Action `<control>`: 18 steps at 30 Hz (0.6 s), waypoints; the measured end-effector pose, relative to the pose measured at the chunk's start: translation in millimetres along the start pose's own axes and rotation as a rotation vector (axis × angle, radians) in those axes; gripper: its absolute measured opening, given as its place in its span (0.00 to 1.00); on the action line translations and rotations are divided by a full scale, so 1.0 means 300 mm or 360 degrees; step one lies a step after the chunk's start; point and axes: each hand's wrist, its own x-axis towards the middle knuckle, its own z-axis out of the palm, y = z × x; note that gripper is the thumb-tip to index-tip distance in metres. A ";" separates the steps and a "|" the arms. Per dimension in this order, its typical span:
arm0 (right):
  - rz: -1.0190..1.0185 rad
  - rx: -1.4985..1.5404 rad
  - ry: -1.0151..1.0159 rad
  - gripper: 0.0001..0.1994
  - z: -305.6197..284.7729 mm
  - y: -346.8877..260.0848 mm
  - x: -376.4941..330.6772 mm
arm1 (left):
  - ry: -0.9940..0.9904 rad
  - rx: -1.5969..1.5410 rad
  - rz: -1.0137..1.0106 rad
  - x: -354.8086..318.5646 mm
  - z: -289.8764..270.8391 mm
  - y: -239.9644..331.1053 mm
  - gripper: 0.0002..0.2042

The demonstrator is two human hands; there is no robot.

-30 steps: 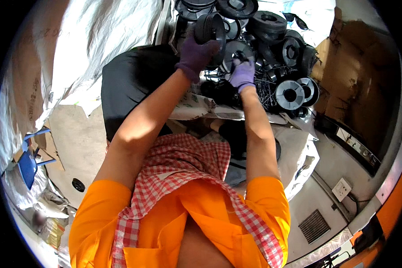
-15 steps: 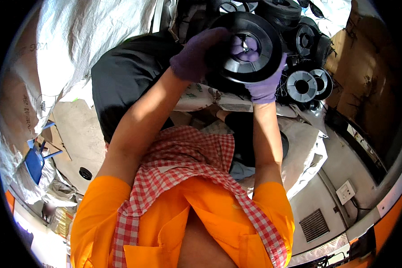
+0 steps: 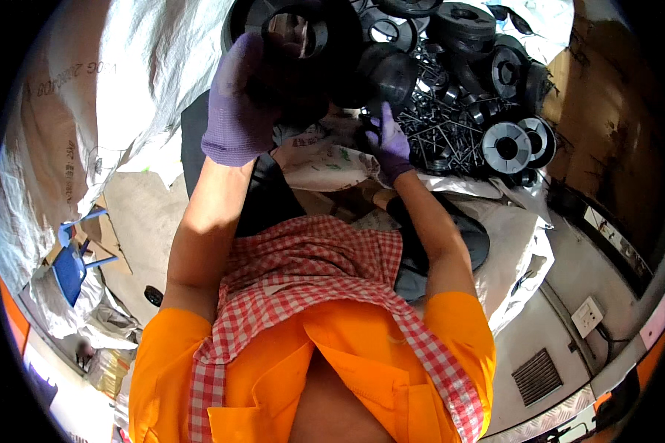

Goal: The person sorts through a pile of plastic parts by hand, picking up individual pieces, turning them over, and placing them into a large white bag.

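Note:
My left hand (image 3: 240, 103), in a purple knitted glove, is closed on a large black plastic spool (image 3: 338, 37) held up at the top, left of the middle. The glove covers part of its flange, and the shaded fingers below are hard to make out. Lower and to the right, my right hand (image 3: 390, 144), gloved alike, has its index finger stretched out toward another black spool (image 3: 388, 74) on the pile. Whether the fingertip touches that spool I cannot tell. Nothing shows in the right hand; its other fingers are partly in shadow.
Several black spools (image 3: 462, 26) and a heap of thin black plastic rods (image 3: 447, 136) lie on white woven sacking at the upper right. Two grey-faced spools (image 3: 506, 148) sit at its edge. A white woven sack (image 3: 148, 81) rises at the left; a blue stool (image 3: 70, 273) stands lower left.
The spool both hands were at has moved left and up with my left hand. My right hand has come away from it, down and left, beside the pile.

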 end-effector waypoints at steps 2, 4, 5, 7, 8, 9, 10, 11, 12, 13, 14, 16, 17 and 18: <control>0.0039 -0.0130 -0.0030 0.38 -0.032 -0.012 0.020 | -0.0285 -0.0018 0.0132 0.011 0.013 -0.019 0.16; -0.0044 -0.0067 0.0128 0.31 -0.045 -0.035 0.017 | -0.0443 -0.0164 0.0122 0.020 0.010 -0.028 0.16; -0.0161 -0.0020 0.0166 0.29 -0.054 -0.052 0.014 | -0.0464 -0.0302 0.0047 0.032 -0.003 -0.027 0.15; -0.0147 -0.0330 -0.0344 0.19 0.004 0.054 0.009 | -0.0314 -0.0378 -0.0065 0.054 0.038 -0.025 0.14; -0.0175 -0.0624 -0.0599 0.18 0.046 0.063 0.019 | -0.0110 -0.0312 -0.0090 0.053 0.089 -0.026 0.14; -0.0208 -0.0919 -0.0854 0.17 0.085 0.070 0.023 | 0.0096 -0.0245 -0.0111 0.050 0.118 -0.023 0.15; -0.0354 -0.0973 -0.0878 0.19 0.102 0.089 0.021 | 0.0006 -0.0023 -0.0003 0.058 0.106 -0.036 0.13; -0.0273 -0.0988 -0.0937 0.20 0.111 0.079 0.038 | -0.0075 0.0205 0.0114 0.068 0.087 -0.047 0.12; -0.0192 -0.1002 -0.0995 0.21 0.123 0.066 0.056 | -0.0155 0.0436 0.0228 0.074 0.070 -0.054 0.11; -0.0110 -0.1017 -0.1052 0.22 0.135 0.052 0.073 | -0.0096 0.0340 0.0111 0.072 0.056 -0.064 0.09; -0.0025 -0.1080 -0.1315 0.23 0.157 0.051 0.099 | -0.0050 0.0240 -0.0014 0.071 0.067 -0.067 0.07; 0.0220 -0.0972 -0.1323 0.22 0.177 0.054 0.096 | -0.0019 0.0378 -0.0094 0.078 0.071 -0.064 0.07; 0.0332 -0.0935 -0.1327 0.22 0.170 0.050 0.095 | -0.0009 0.0610 -0.0040 0.077 0.064 -0.061 0.10; 0.0447 -0.0896 -0.1327 0.22 0.162 0.046 0.090 | -0.0008 0.0500 -0.0047 0.076 0.066 -0.066 0.11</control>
